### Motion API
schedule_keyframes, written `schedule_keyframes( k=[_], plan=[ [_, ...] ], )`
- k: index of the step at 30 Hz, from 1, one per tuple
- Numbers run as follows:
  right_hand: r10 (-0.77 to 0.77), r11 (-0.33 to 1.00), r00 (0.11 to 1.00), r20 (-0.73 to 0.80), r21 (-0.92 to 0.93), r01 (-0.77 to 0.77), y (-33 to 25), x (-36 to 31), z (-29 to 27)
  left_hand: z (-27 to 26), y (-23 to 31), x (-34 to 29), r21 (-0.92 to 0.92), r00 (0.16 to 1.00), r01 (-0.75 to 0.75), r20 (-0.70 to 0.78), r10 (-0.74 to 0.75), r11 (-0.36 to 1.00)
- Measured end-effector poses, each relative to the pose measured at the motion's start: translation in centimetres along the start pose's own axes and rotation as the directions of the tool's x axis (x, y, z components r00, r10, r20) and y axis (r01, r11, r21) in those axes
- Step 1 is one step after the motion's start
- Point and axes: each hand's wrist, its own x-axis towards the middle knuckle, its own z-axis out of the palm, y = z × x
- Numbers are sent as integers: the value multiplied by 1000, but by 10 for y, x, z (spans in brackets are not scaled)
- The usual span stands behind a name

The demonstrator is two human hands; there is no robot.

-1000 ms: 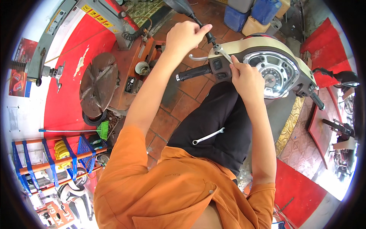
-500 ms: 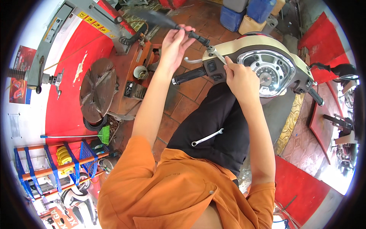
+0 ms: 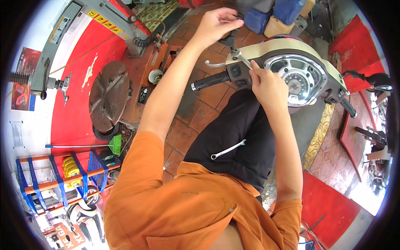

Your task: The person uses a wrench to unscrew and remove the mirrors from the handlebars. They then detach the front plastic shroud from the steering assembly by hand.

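At the top middle, my left hand is closed around the black rear-view mirror's stem; most of the mirror is hidden or blurred beyond the fingers. Below it my right hand grips a silver wrench, whose far end meets the stem's base on the scooter's handlebar cover. The scooter is cream and dark grey, with a chrome-ringed round speedometer, a black left handgrip and a brake lever. Across my black trousers lies a second wrench.
Blue and tan jerrycans stand beyond the scooter. The other mirror juts out at the right. On the left are a tyre machine with a round turntable, a white cup, a green broom and a blue-and-orange rack.
My left hand has moved right and farther away, turning the mirror stem, and the mirror has swung from the left toward the far side. My right hand keeps the wrench at the base.
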Motion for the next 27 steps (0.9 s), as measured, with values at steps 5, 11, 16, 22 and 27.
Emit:
schedule_keyframes(
  k=[5, 11, 16, 22, 27],
  plan=[
    [23, 1000, 999, 30, 0, -23, 1, 0, -1, -20, -13, -41, -515, 902, 307, -111, -418, 800],
    [15, 998, 1000, 16, 57, -16, 0, -5, 2, 22, 22, -104, -325, 935, 24, -328, -137, 945],
    [39, 999, 999, 33, 10, -39, -2, 1, -5, 24, 28, -63, 415, 910, -294, -154, 385, 861],
    [75, 997, 993, 96, -5, -74, -4, 2, -9, 18, 11, -13, 216, 997, 52, -73, -37, 975],
    [4, 1000, 997, 76, -26, -2, 2, 5, -8, 6, -21, -47, -173, 910, 272, -274, -312, 947]
  ],
)
